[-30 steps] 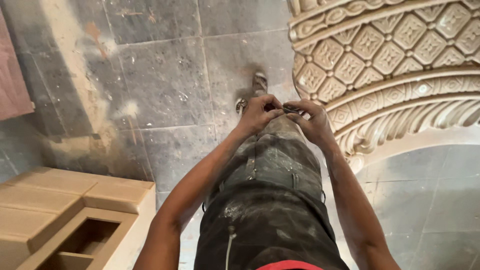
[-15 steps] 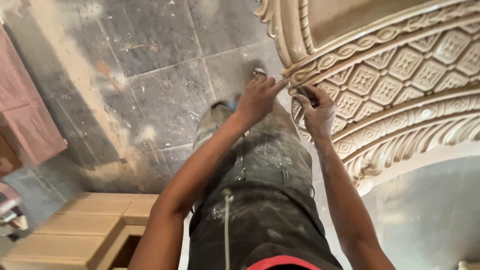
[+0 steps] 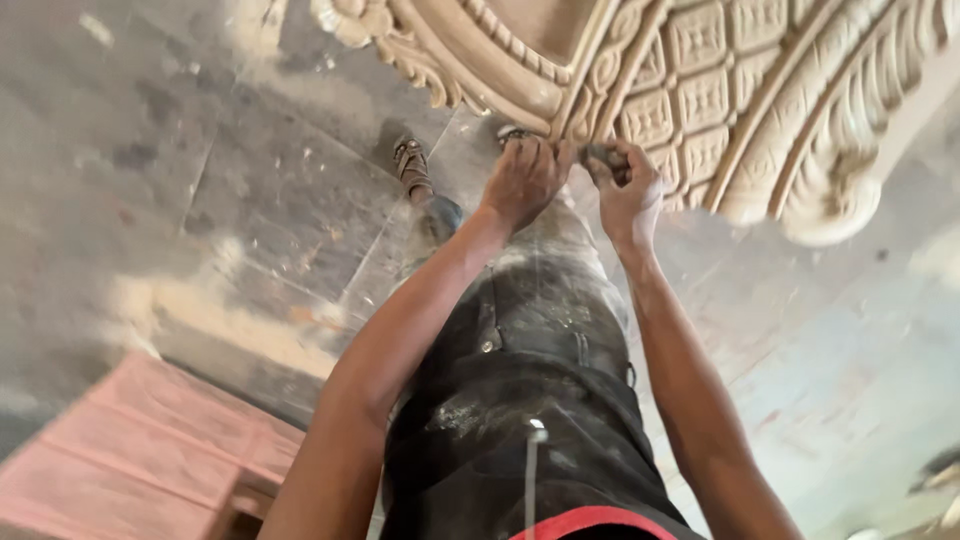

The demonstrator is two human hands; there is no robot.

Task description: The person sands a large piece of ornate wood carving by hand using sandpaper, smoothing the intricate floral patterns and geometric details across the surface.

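Note:
I stand over a large carved wooden panel (image 3: 720, 90), pale, with a lattice of small squares, rope mouldings and scrolls. My left hand (image 3: 522, 180) and my right hand (image 3: 625, 185) are close together at the panel's lower edge. Between them they pinch a small dark grey piece (image 3: 603, 157), perhaps sandpaper; my right fingers are closed on it. My left fingers are bent at its near end, and I cannot see clearly whether they grip it. My dusty dark trousers (image 3: 530, 400) fill the middle of the view.
Grey stone floor tiles (image 3: 200, 180) carry drifts of pale sawdust (image 3: 230, 320). A pinkish wooden board (image 3: 140, 460) lies at the lower left. My sandalled foot (image 3: 412, 165) stands by the panel's edge. A pale surface (image 3: 840, 380) spreads at the right.
My view has swung and tilted, so the carved panel now spans the top. Both hands have stayed together on the small piece and now sit at the panel's edge. The light wooden box has left the view.

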